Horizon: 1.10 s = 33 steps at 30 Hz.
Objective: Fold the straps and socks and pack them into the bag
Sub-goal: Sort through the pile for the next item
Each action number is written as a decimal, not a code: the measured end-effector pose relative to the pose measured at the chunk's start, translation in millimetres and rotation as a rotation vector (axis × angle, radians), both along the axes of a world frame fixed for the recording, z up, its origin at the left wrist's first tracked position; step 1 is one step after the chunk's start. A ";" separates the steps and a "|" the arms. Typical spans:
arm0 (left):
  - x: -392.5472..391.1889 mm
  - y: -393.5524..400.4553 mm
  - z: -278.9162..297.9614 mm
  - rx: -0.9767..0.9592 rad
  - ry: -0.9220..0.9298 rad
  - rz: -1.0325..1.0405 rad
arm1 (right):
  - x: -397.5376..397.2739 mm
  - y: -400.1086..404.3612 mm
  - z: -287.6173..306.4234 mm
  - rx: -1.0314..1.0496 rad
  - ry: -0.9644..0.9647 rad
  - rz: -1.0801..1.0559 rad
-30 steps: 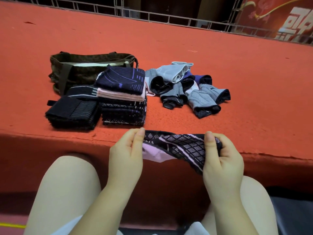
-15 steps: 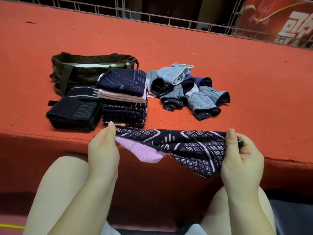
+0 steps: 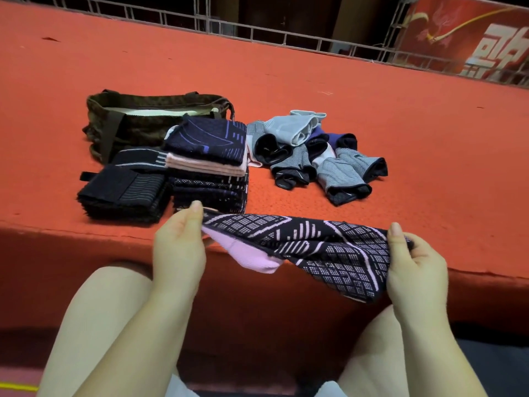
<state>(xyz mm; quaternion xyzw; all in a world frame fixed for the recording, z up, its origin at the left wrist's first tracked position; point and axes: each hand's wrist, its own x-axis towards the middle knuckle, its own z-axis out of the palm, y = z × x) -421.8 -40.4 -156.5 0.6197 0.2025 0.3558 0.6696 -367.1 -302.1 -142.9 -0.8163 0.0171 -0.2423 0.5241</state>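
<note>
Meanwhile both hands [image 3: 286,253] pinch a patterned sock [image 3: 309,247] — folded stacks [image 3: 206,167], bag [image 3: 128,121] beyond.

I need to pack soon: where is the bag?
In the head view the bag lies far left on the red surface, behind the folded stacks, left of the loose pile.

A big red carpet [image 3: 372,81] covers the tabletop. Behind it stands a metal fence [image 3: 257,32] and a red banner [image 3: 472,35].
</note>
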 end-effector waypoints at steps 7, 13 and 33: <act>18.0 -37.3 21.9 0.446 -0.121 0.021 | 55.2 10.5 10.3 -0.243 0.160 0.029; 32.2 -63.9 -19.2 1.104 0.011 -0.195 | 69.6 10.4 7.9 -0.457 0.205 0.010; 45.3 -40.8 10.1 0.754 0.106 -0.558 | 25.3 18.2 3.0 -0.762 -0.301 0.223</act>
